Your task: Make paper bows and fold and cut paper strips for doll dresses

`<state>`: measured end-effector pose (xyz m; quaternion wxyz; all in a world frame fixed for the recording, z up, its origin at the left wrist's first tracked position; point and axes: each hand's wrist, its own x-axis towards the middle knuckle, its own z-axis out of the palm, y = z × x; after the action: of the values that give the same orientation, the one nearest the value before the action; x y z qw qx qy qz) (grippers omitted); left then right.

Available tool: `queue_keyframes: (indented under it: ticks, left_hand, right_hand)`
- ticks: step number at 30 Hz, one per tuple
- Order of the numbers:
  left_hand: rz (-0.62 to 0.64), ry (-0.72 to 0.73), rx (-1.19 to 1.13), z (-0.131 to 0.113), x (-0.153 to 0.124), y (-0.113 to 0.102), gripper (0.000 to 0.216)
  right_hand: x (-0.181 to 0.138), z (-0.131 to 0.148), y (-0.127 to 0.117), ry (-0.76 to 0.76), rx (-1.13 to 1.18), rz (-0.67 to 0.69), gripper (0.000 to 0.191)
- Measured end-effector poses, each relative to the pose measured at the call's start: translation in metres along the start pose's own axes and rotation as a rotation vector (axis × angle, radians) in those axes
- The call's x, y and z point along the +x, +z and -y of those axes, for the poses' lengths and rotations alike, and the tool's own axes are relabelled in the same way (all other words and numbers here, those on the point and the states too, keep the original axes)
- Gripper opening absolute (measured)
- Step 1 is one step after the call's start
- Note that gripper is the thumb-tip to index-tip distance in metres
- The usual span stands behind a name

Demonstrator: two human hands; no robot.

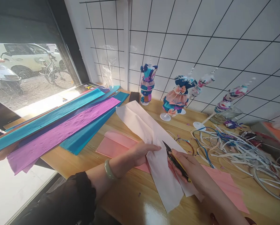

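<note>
A long strip of pale, whitish crepe paper [164, 187] crosses the table in front of me, its lower end hanging toward the front. My left hand [142, 152] pinches it near the middle, thumb on top. In my right hand [189, 164] is a pair of scissors [177, 162] with dark blades and yellow-edged handles. The blade tips point up and left, at the paper's edge just right of my left thumb. Under the pale strip lies pink crepe paper [117, 144], showing on both sides.
Purple crepe paper [67, 134] and teal crepe paper [51, 117] lie to the left. Small dressed mannequins, one in peach and teal [177, 97], stand along the gridded wall. A tangle of paper strips [233, 153] and a glass jar [226, 115] are on the right.
</note>
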<state>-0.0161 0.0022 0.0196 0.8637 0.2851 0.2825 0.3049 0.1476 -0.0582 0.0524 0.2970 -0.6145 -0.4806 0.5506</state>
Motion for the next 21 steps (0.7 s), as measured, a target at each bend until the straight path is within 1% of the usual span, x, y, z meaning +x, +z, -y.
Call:
queue_keyframes:
  ticks: [3,6,11,21]
  left_hand:
    - [-0.007,0.004,-0.008,0.0002,0.0,0.0006,0.033]
    - [-0.02,0.006,-0.01,0.0005,0.0001,0.0008,0.034]
    - [-0.011,0.002,-0.013,0.002,0.0016,-0.0009,0.035]
    - [-0.011,0.017,-0.019,0.0029,0.0021,-0.0021,0.034]
  right_hand:
    - [0.0001,0.0007,-0.0003,-0.01,-0.03,0.016,0.051]
    - [0.0002,0.0004,0.0,-0.006,-0.055,0.005,0.051]
    - [0.0016,-0.0015,0.0018,-0.002,-0.044,-0.032,0.049]
    - [0.0043,-0.0052,0.002,0.007,-0.04,-0.026,0.048]
